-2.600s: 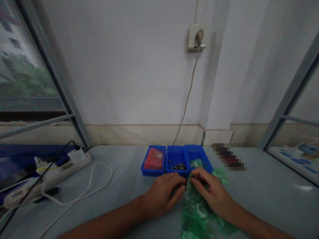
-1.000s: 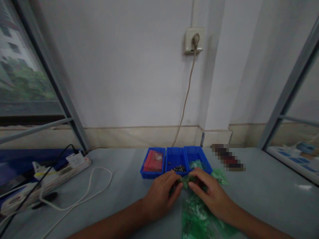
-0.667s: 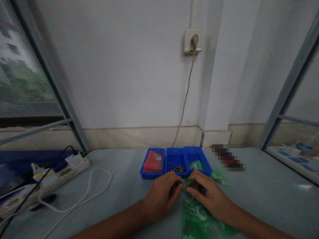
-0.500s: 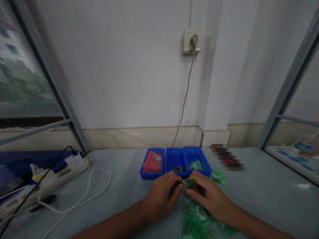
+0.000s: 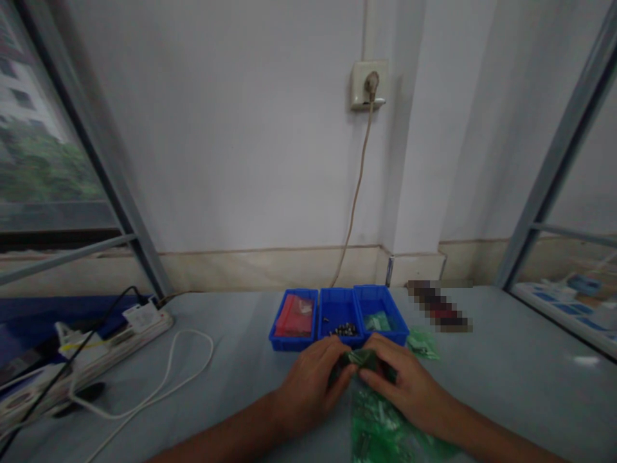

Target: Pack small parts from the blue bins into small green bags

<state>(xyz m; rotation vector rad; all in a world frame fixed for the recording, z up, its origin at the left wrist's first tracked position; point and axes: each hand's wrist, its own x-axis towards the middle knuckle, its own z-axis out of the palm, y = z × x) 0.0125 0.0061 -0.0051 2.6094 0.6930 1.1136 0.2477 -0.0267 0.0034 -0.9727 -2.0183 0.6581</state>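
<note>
My left hand and my right hand meet in front of three blue bins, fingers pinched together on a small green plastic bag held between them. Under my right hand lies a heap of green bags with small parts inside. The left blue bin holds red bags. Small dark metal parts lie in the middle bin, and the right bin has a green bag in it.
Another green bag lies right of the bins. A white power strip with cables sits at the table's left. A cord hangs from the wall socket. Window frames stand on both sides.
Both hands stay together at the small green bag, shifting only slightly toward me. The view has tilted a little.
</note>
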